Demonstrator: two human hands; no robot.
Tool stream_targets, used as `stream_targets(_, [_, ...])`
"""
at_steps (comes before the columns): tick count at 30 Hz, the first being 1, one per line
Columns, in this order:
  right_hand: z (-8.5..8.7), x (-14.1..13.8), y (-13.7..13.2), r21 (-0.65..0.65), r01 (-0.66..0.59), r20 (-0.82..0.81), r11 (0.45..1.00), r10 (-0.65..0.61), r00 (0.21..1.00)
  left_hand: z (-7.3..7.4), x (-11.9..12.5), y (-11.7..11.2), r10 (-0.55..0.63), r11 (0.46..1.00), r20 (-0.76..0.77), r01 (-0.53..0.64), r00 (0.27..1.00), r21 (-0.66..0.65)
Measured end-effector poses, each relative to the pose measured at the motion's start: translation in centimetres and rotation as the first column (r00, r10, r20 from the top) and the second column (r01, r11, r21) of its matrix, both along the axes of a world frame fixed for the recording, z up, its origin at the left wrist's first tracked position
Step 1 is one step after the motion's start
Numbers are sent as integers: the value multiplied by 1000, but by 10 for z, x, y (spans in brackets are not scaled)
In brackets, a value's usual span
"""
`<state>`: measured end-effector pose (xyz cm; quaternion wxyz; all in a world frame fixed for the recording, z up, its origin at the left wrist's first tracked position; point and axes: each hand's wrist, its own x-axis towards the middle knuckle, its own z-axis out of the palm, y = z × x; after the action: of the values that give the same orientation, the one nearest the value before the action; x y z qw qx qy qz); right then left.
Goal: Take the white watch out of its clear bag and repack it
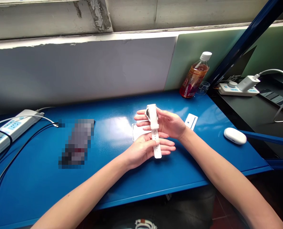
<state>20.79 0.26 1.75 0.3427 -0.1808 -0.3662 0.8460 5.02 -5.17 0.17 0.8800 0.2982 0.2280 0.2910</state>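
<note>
A white-strapped wristwatch (154, 125) lies lengthwise across both palms, its strap hanging toward me. My left hand (149, 147) has its thumb pressed on the strap's lower end, the fingers stretched out beneath. Higher up, my right hand (168, 122) supports the watch head on its extended fingers, with the thumb against the case's side. The strap covers most of the dial. Behind the hands, a white flat item (137, 130) on the blue table (112, 178) is partly hidden. A white card-like piece (192, 121) shows beyond my right wrist.
A drink bottle (195, 76) stands at the back right beside a clear cup (203, 88). A white oval case (235, 135) lies near the right edge. On the left are a pixelated dark object (78, 143) and a power strip (19, 124) with cables.
</note>
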Motion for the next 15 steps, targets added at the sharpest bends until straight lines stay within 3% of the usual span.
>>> stream_targets(7, [-6,2,0,189,-2,18,982,-2,1000,0,0,1,-40,999,-14,40,999,13])
stream_targets(15, [-10,3,1,168,-34,0,985,34,999,3,0,0,-65,997,-43,66,997,28])
